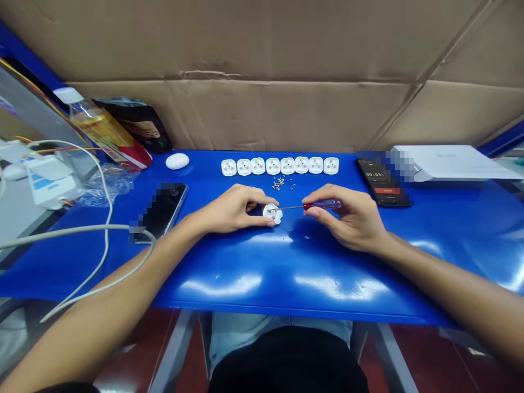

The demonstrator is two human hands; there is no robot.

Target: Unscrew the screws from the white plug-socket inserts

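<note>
My left hand (233, 209) rests on the blue table (286, 273), its fingers closed round a small white plug part (273, 213). My right hand (347, 215) grips a small screwdriver (311, 206) with a red and clear handle. The screwdriver lies nearly level, and its metal tip touches the top of the white part. Behind my hands, several white plug parts (280, 165) stand in a row. A small heap of screws (280, 183) lies just in front of that row.
A dark phone (164, 210) lies left of my left hand, and a phone showing a timer (382, 183) sits to the right. A white box (450, 162), a white oval case (177, 161), a bottle (102, 131), bags and white cables (94, 240) crowd the edges. A cardboard wall stands behind.
</note>
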